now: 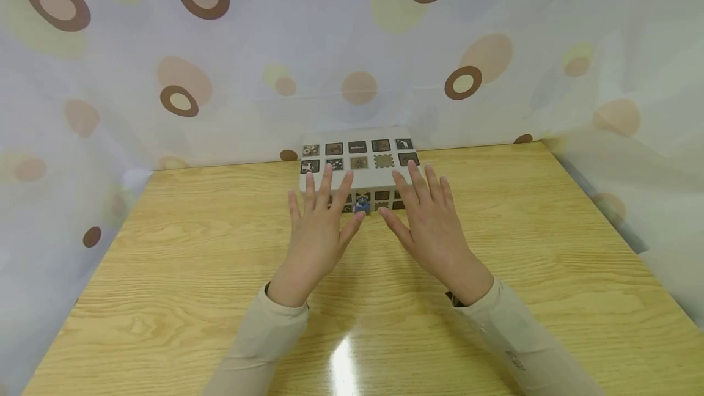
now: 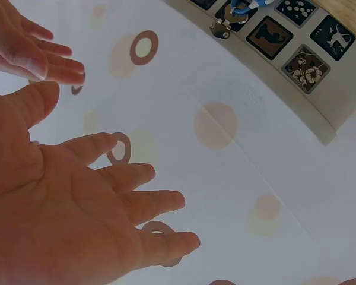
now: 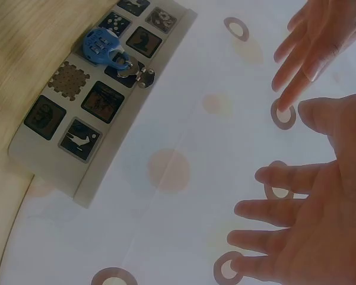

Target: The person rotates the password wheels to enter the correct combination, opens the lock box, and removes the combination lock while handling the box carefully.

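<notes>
A white box (image 1: 357, 181) patterned with dark picture squares sits at the far side of the wooden table (image 1: 209, 274). On its front hangs a blue combination padlock (image 3: 101, 46), through a metal clasp (image 3: 145, 78). My left hand (image 1: 316, 237) is held with spread fingers in front of the box's left part. Mirroring it, my right hand (image 1: 437, 234) has its fingers spread before the right part. Both palms are bare in the wrist views, and neither hand holds anything. In the head view the fingers partly cover the box front; the wrist views show them apart from it.
A white curtain (image 1: 357, 35) with brown rings and pale spots hangs behind the table and along both sides. Close behind the box, the curtain meets the table's back edge. Light sleeves (image 1: 264, 335) cover both forearms.
</notes>
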{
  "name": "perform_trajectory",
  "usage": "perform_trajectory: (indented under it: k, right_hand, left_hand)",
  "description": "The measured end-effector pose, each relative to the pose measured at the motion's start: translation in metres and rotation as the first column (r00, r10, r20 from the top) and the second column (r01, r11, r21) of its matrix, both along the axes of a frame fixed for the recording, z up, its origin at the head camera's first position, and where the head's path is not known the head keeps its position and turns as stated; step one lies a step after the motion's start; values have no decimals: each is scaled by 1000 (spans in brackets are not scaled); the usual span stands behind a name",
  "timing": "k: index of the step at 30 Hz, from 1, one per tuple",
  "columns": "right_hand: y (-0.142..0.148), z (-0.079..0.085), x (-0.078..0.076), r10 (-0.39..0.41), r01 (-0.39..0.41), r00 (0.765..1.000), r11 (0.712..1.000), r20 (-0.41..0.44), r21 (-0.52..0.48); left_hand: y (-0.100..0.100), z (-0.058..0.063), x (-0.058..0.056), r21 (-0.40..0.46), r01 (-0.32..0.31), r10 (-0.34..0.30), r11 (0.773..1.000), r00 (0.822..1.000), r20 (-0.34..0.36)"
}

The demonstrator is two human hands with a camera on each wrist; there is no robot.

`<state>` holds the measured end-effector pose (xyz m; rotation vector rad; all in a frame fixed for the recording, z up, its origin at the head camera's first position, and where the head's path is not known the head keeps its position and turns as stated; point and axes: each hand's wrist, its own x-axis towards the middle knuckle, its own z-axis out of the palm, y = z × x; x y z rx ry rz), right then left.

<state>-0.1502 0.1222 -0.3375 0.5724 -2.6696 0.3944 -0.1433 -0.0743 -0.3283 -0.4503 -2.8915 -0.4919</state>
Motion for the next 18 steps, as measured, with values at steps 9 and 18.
perform_trajectory:
  k: [9,18]
  right_hand:
    - [0,-2,-2,13,-14,999,1000,-50,-19]
    - [-1,-2,-2,11,-13,998,999,-58,-33]
  left_hand:
    - [1,-1,-1,16,18,-18,1000,1000,0]
    - [2,-3,-3,6,37,-37,999,999,-10]
